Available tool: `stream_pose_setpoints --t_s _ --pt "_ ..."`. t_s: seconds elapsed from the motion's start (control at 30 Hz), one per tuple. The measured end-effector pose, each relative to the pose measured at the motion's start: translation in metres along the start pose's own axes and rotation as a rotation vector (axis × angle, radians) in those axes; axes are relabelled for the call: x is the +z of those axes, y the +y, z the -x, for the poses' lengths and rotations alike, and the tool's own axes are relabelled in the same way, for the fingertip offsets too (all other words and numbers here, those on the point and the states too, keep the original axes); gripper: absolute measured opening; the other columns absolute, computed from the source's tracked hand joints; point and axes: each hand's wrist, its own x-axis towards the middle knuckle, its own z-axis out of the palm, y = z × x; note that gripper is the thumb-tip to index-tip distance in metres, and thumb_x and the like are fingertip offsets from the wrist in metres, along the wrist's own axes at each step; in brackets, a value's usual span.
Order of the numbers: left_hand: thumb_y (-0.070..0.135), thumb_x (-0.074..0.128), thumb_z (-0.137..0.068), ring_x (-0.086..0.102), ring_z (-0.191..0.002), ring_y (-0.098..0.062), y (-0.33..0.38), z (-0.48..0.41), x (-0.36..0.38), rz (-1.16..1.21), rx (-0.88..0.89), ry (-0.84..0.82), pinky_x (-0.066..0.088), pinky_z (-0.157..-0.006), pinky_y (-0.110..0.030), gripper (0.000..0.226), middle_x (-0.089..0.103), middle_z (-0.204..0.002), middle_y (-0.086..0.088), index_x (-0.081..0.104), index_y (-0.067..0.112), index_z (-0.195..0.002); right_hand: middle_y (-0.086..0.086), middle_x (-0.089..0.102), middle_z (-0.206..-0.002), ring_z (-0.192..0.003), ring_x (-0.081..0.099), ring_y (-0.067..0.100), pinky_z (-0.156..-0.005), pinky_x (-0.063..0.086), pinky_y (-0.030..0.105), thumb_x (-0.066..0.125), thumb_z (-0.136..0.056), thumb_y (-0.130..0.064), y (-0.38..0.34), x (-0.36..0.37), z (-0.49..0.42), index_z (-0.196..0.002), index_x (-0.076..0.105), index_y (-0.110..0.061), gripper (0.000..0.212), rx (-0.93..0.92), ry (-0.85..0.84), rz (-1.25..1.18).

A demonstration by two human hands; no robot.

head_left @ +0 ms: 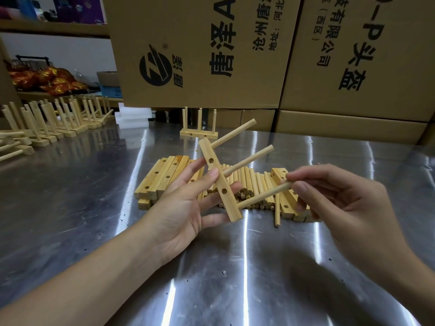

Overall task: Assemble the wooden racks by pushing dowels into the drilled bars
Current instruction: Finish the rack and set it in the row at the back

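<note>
Insertion of the third dowel (263, 196) is in hand: the right hand (341, 201) pinches it, tip against the lower end of the drilled bar (220, 182) gripped by the left hand (186, 208) above the table (235, 267), likely needing a straight, firm push next.

Left carton (141, 27) "唐圣A", right carton (400, 67) "头盔"

bare steel table (211, 290) nearside, dowel pile (247, 184) beyond

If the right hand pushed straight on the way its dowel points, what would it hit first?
Probably the drilled bar in the left hand: the dowel in the right hand ends at its lower end, though depth is unclear.
</note>
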Motion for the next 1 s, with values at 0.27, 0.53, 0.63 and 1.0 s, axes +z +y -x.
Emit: stream_pose_setpoints --t_s 0.27,0.53,0.63,1.0 --pt "0.016 0.076 -0.093 0.073 -0.119 -0.036 -0.001 -0.001 -0.002 -0.008 0.021 -0.002 0.064 -0.078 -0.057 0.058 0.073 -0.133 -0.015 0.054 0.037 -0.143 0.0 0.08 -0.087 -0.069 0.074 0.017 -0.062 0.054 0.013 0.072 -0.086 -0.026 -0.004 0.002 -0.001 -0.102 0.08 -0.017 0.02 0.045 0.021 0.03" --pt "0.017 0.074 -0.096 0.073 -0.12 -0.035 -0.001 0.0 -0.002 -0.037 0.018 -0.009 0.064 -0.08 -0.058 0.059 0.073 -0.135 -0.013 0.049 0.037 -0.145 0.008 0.076 -0.074 -0.062 0.069 0.014 -0.056 0.05 0.013 0.07 -0.084 -0.037 0.002 -0.001 -0.004 -0.092 0.079 -0.015 0.025 0.082 -0.023 0.06" --pt "0.011 0.072 -0.099 0.07 -0.125 -0.036 -0.001 0.0 -0.002 -0.059 -0.018 -0.067 0.064 -0.084 -0.056 0.068 0.071 -0.138 -0.013 0.042 0.043 -0.15 0.008 0.075 -0.073 -0.062 0.068 0.013 -0.054 0.049 0.019 0.069 -0.086 -0.038 0.004 -0.004 -0.004 -0.091 0.077 -0.017 0.023 0.076 -0.027 0.089" --pt "-0.004 0.081 -0.088 0.07 -0.123 -0.04 0.001 0.001 -0.006 -0.284 -0.078 -0.201 0.061 -0.097 -0.045 0.097 0.071 -0.132 -0.022 0.038 0.07 -0.133 0.001 0.079 -0.092 -0.081 0.076 0.022 -0.064 0.059 0.049 0.073 -0.087 -0.042 0.007 -0.01 -0.003 -0.103 0.074 -0.033 0.018 0.029 -0.051 0.18"
